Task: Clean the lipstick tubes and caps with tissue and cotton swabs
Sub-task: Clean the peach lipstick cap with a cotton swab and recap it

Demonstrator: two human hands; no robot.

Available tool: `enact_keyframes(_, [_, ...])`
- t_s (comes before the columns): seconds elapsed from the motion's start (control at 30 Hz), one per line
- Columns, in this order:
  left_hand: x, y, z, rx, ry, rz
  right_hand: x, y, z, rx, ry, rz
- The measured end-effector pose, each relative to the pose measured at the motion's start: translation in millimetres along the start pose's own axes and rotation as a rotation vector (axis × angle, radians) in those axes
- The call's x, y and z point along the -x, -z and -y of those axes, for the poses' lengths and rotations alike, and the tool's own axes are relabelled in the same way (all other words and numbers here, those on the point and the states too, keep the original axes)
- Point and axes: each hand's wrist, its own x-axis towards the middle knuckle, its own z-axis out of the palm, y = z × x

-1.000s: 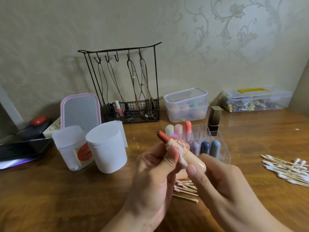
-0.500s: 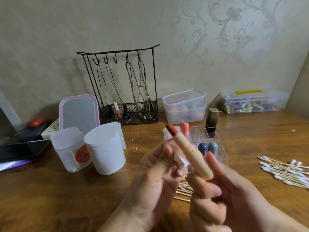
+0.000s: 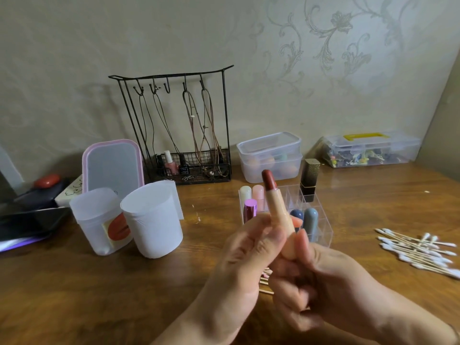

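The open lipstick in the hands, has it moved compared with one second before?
Yes. The lipstick has turned more upright; its red tip now points up toward the lidded clear box, and was lower and further left before.

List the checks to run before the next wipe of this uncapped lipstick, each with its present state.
1. Lipstick tube held: ok, right hand grips its base.
2. Bullet exposed: ok, cap off.
3. Left hand on the tube: ok, fingers against its side.
4. Tissue or swab in the left hand: cannot tell.
5. Clean cotton swabs available: ok, piled on the table at right.
6. Clear organizer has free slots: ok.
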Motion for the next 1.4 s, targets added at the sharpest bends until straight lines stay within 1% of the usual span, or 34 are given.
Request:
enact_keyframes(0.1, [-1.6, -1.8, 1.5, -0.066, -0.066, -0.077, 0.0, -4.2, 5.8, 0.130, -0.027, -0.123])
enact_keyframes(0.17, [-1.8, -1.7, -0.9, -0.044, -0.046, -0.132, 0.1, -5.1, 8.2, 0.282, -0.065, -0.221])
enact_keyframes(0.2, [-1.7, 0.0, -1.9, -0.042, -0.018, -0.159, 0.8, -5.3, 10.2, 0.382, -0.078, -0.237])
enact_keyframes(0.33, [-2.0, 6.5, -2.1, -0.095, 0.055, -0.241, 13.4, -3.3, 32.3, 0.828, -0.177, -0.159])
enact_keyframes(0.43, [-2.3, 3.3, 3.8, -0.207, 0.082, -0.253, 29.0, 0.9, 56.5, 1.050, -0.272, -0.055])
enact_keyframes(0.5, [-2.4, -0.3, 8.9, -0.261, 0.100, -0.235, 39.1, 5.3, 68.4, 1.143, -0.348, -0.059])
enact_keyframes(0.53, [-2.5, -1.3, 11.8, -0.276, 0.108, -0.230, 44.2, 9.1, 72.7, 1.184, -0.389, -0.103])
enact_keyframes(0.57, [-2.3, -2.0, 13.8, -0.288, 0.118, -0.235, 49.2, 15.1, 76.8, 1.214, -0.428, -0.181])
enact_keyframes(0.63, [-2.5, -3.9, 18.0, -0.306, 0.128, -0.245, 60.0, 36.0, 84.4, 1.266, -0.473, -0.441])
enact_keyframes(0.7, [-2.6, -7.3, 21.0, -0.306, 0.119, -0.244, 69.8, 65.0, 88.9, 1.406, -0.447, -0.787])
enact_keyframes(0.73, [-2.6, -9.1, 22.3, -0.307, 0.111, -0.239, 74.7, 81.2, 89.5, 1.477, -0.427, -0.991])
enact_keyframes(0.77, [-2.7, -10.6, 23.0, -0.313, 0.108, -0.235, 79.2, 94.7, 89.3, 1.528, -0.429, -1.189])
enact_keyframes(0.8, [-2.6, -11.4, 23.8, -0.324, 0.106, -0.228, 82.6, 104.6, 88.6, 1.547, -0.458, -1.345])
enact_keyframes(0.83, [-2.5, -12.4, 24.5, -0.337, 0.108, -0.219, 85.9, 113.0, 87.1, 1.551, -0.511, -1.441])
enact_keyframes(0.87, [-2.3, -13.6, 24.8, -0.347, 0.111, -0.210, 88.1, 120.3, 86.0, 1.544, -0.576, -1.481])
enact_keyframes(0.93, [-1.5, -15.3, 25.2, -0.357, 0.117, -0.199, 90.3, 130.3, 82.6, 1.523, -0.676, -1.492])
enact_keyframes(1.0, [-1.3, -17.1, 26.0, -0.355, 0.123, -0.202, 90.7, 136.2, 80.1, 1.505, -0.728, -1.480])
enact_keyframes(1.1, [-0.8, -17.6, 27.4, -0.356, 0.128, -0.202, 88.4, 140.8, 77.2, 1.500, -0.752, -1.439])
enact_keyframes(1.23, [-0.9, -17.6, 27.3, -0.333, 0.141, -0.206, 85.3, 141.3, 72.4, 1.565, -0.735, -1.402])
enact_keyframes(1.27, [-0.9, -17.8, 27.0, -0.315, 0.146, -0.212, 83.3, 137.6, 73.0, 1.588, -0.695, -1.400])
enact_keyframes(1.3, [-1.1, -18.2, 26.4, -0.285, 0.154, -0.214, 80.3, 131.7, 74.5, 1.618, -0.617, -1.399])
enact_keyframes(1.33, [-1.2, -18.7, 25.8, -0.247, 0.163, -0.213, 75.7, 122.4, 76.5, 1.651, -0.496, -1.391])
enact_keyframes(1.4, [-0.9, -18.5, 24.2, -0.178, 0.180, -0.217, 61.5, 92.3, 76.2, 1.670, -0.127, -1.312])
